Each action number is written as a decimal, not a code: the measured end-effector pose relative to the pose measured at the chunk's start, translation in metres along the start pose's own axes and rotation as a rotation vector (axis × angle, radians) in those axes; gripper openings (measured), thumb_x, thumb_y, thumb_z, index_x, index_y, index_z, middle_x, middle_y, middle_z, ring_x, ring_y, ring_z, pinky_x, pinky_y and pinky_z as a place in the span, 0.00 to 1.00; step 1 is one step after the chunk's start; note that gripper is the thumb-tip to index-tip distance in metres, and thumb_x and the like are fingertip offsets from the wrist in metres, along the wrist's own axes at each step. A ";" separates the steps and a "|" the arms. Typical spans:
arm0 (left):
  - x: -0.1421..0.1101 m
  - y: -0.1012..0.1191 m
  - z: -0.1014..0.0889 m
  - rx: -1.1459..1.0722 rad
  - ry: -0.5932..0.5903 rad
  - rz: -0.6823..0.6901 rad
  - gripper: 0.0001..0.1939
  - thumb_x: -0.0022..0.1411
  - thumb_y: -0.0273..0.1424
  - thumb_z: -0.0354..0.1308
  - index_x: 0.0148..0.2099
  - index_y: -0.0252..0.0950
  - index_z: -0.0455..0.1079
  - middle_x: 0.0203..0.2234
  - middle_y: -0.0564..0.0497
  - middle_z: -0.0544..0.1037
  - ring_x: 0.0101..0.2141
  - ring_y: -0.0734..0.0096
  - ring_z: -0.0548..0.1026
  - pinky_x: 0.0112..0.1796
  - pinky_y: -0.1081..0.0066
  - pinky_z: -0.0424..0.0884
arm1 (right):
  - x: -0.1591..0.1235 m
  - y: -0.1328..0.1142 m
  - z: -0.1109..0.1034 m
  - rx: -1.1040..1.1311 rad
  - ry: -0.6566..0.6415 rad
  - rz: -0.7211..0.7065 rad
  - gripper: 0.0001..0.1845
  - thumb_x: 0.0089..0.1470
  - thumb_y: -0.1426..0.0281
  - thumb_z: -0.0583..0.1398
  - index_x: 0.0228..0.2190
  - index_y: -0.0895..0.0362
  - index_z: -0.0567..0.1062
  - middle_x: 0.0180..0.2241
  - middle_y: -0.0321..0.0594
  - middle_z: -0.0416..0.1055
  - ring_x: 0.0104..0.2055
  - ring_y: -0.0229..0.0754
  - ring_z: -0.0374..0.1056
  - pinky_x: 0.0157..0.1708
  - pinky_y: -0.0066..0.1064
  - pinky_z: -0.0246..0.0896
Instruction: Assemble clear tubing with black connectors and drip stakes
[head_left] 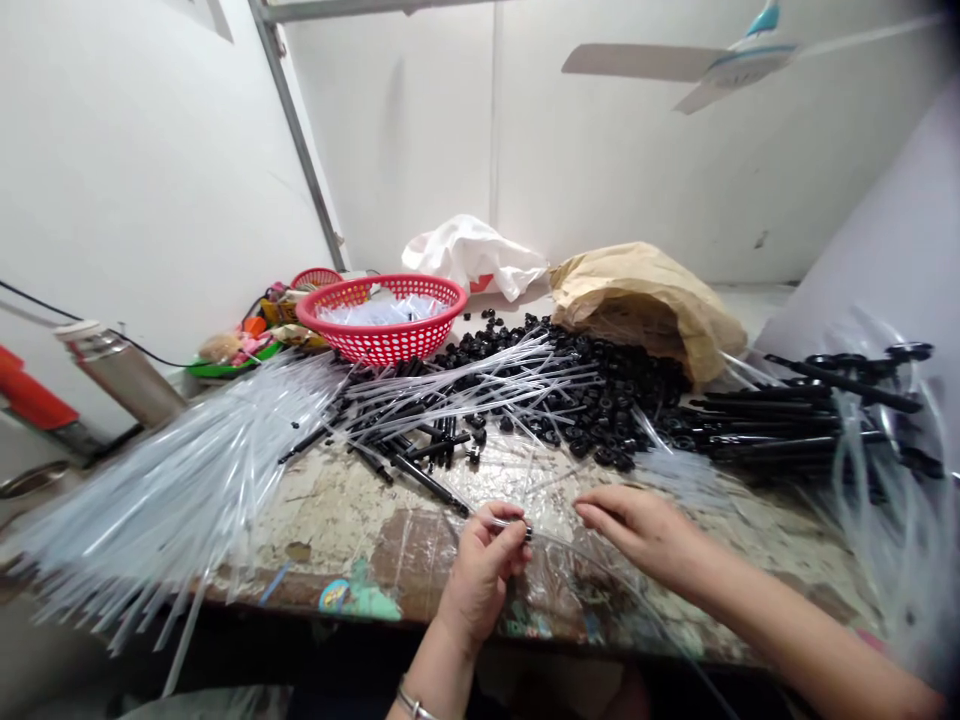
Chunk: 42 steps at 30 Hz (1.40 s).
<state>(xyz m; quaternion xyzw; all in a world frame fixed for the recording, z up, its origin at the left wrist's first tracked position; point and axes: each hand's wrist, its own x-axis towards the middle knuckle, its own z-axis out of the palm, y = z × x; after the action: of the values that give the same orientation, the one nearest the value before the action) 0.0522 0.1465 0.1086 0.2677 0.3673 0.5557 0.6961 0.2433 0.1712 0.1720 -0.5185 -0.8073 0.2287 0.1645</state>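
Note:
My left hand (484,570) is closed in a pinch on a thin clear plastic tube (600,560) with a small black fitting (528,533) at its end. The tube curves away to the right, down over the table's front edge. My right hand (637,525) lies just right of it, palm down, fingers stretched toward the tube end and holding nothing that I can see. Both hands are at the near edge of a worn table (352,500). Behind them lie a heap of small black ring fittings (600,395) and loose black rods (420,445).
A large sheaf of clear tubes (172,490) spreads over the table's left. A red basket (382,315) stands behind, beside a brown paper bag (645,300) and white cloth (472,250). Assembled black rods with tubes (817,420) lie right. A metal flask (120,370) stands far left.

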 end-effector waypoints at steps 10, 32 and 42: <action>-0.001 -0.005 -0.005 0.089 -0.123 0.000 0.11 0.49 0.29 0.62 0.37 0.32 0.69 0.18 0.55 0.70 0.18 0.81 0.66 0.21 0.77 0.57 | 0.145 -0.078 0.048 -0.142 -0.098 -0.049 0.13 0.56 0.71 0.50 0.33 0.57 0.74 0.34 0.38 0.73 0.37 0.38 0.67 0.36 0.26 0.58; 0.000 -0.004 -0.007 0.072 -0.058 0.011 0.14 0.47 0.32 0.63 0.37 0.32 0.69 0.17 0.55 0.70 0.18 0.79 0.66 0.21 0.76 0.57 | 0.199 -0.098 -0.013 0.134 -0.017 0.113 0.16 0.54 0.64 0.50 0.27 0.61 0.73 0.18 0.34 0.63 0.20 0.32 0.58 0.21 0.25 0.51; 0.000 -0.002 -0.005 0.071 -0.065 0.021 0.14 0.48 0.32 0.63 0.38 0.33 0.70 0.20 0.54 0.71 0.21 0.77 0.68 0.22 0.77 0.57 | 0.067 -0.012 0.024 0.366 0.076 0.044 0.17 0.52 0.63 0.51 0.39 0.58 0.71 0.33 0.41 0.72 0.34 0.40 0.66 0.34 0.30 0.60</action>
<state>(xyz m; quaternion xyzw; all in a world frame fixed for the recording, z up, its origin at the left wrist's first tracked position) 0.0493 0.1458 0.1037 0.3139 0.3613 0.5407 0.6918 0.1946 0.2236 0.1597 -0.5058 -0.7337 0.3557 0.2816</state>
